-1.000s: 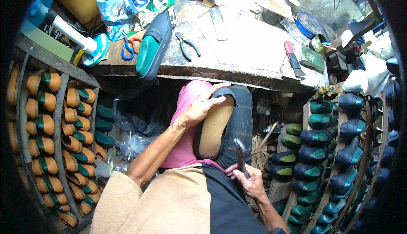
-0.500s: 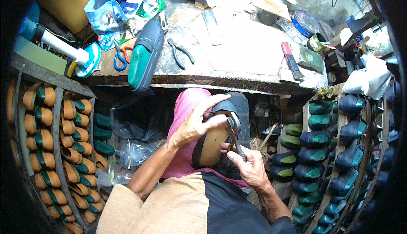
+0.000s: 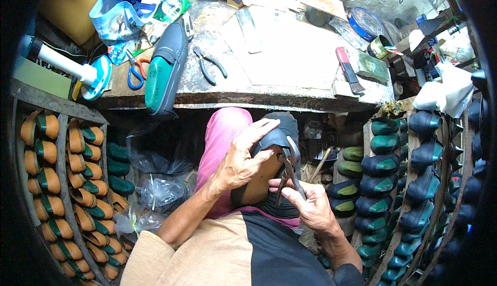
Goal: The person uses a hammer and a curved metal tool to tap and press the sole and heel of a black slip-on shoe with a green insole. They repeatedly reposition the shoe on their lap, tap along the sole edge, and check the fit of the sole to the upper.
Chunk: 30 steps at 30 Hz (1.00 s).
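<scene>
Left hand spread over dark shoe in lap, fingers over far end, thumb near tan underside. Right hand holds metal pincers, head at shoe's edge; whether jaws nip leather, hard to tell. Bench beyond knees bears dark shoe with green last, blue-and-red scissors just beside it, pliers on its other side, red-handled knife farther right. Racks both sides: tan shoes left, dark shoes right.
</scene>
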Available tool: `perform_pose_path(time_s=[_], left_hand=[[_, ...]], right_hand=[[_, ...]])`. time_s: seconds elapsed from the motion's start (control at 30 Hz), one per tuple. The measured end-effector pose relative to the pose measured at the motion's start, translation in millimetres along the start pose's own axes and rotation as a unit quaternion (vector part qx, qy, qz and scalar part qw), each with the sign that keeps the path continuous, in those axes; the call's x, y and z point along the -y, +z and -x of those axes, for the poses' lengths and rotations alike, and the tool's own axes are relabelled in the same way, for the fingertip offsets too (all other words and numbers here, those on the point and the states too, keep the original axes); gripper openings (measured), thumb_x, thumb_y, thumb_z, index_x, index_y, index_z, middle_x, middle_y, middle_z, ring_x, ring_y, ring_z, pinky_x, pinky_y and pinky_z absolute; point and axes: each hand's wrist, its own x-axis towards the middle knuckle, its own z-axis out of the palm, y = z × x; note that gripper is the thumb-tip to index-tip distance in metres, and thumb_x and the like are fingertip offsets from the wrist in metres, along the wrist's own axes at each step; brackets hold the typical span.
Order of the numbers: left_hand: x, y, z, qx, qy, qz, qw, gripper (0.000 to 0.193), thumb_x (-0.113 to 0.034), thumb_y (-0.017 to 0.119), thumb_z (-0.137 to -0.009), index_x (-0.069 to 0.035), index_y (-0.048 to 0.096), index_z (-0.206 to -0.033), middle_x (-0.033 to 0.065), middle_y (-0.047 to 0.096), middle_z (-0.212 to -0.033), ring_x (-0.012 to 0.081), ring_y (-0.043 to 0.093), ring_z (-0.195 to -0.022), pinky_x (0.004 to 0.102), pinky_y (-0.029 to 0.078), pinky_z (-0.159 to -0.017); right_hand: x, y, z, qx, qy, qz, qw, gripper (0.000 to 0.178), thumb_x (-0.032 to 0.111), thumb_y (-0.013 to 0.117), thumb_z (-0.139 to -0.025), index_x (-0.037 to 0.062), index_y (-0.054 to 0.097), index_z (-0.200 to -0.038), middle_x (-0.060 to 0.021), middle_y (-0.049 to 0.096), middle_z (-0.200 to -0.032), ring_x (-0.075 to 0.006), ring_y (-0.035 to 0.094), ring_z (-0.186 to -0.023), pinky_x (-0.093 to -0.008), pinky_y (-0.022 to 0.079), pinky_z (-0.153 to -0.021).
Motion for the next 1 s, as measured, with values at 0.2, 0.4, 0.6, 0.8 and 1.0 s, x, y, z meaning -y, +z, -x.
perform_pose_path(time_s=[0.2,0.4,0.6,0.8,1.0], left_hand=[[-10.5,0.0,3.7,0.003,0.010,-0.018,1.000,0.081,0.004,0.071,-0.086,-0.005,0.060,-0.166,0.0192,0.058,-0.169,0.0324,0.048,-0.164,0.0445,0.031,-0.139],[-3.8,4.0,4.9,-0.015,-0.008,0.028,0.999,0.082,0.006,0.068,-0.084,-0.001,0.059,-0.165,0.0181,0.058,-0.171,0.0300,0.045,-0.166,0.0437,0.030,-0.140],[3.5,8.4,3.5,-0.028,-0.012,0.031,0.999,0.084,0.010,0.065,-0.081,0.001,0.059,-0.165,0.0165,0.060,-0.169,0.0287,0.048,-0.164,0.0434,0.030,-0.140],[10.3,7.0,3.2,-0.039,0.001,0.018,0.999,0.082,0.008,0.064,-0.082,0.001,0.059,-0.164,0.0167,0.061,-0.168,0.0294,0.049,-0.163,0.0438,0.031,-0.139],[15.3,7.7,-0.2,-0.037,0.011,-0.050,0.998,0.079,0.002,0.073,-0.084,-0.005,0.060,-0.161,0.0158,0.060,-0.165,0.0315,0.051,-0.160,0.0455,0.032,-0.139]], right_hand=[[15.6,-5.5,2.0,-0.012,-0.007,0.094,0.995,0.022,0.019,0.072,-0.115,-0.0005,0.082,-0.122,-0.0046,0.079,-0.089,-0.0083,0.069,-0.081,-0.0287,0.055,-0.072],[18.5,0.7,-0.7,-0.030,0.029,0.088,0.995,0.035,0.019,0.071,-0.116,-0.0011,0.067,-0.087,-0.0028,0.064,-0.073,-0.0101,0.063,-0.064,-0.0309,0.049,-0.058],[-13.0,5.5,-11.6,-0.046,-0.059,0.088,0.993,0.037,0.020,0.065,-0.119,0.0016,0.065,-0.087,-0.0003,0.062,-0.070,-0.0086,0.058,-0.059,-0.0287,0.045,-0.055],[-31.5,17.6,-25.6,-0.070,-0.105,0.070,0.990,0.038,0.020,0.065,-0.119,0.0008,0.065,-0.087,-0.0020,0.063,-0.071,-0.0096,0.061,-0.059,-0.0292,0.046,-0.056],[-32.6,9.0,-5.1,-0.052,-0.111,0.130,0.984,0.023,0.010,0.074,-0.110,-0.0043,0.070,-0.093,-0.0111,0.069,-0.079,-0.0199,0.067,-0.065,-0.0366,0.052,-0.062]])
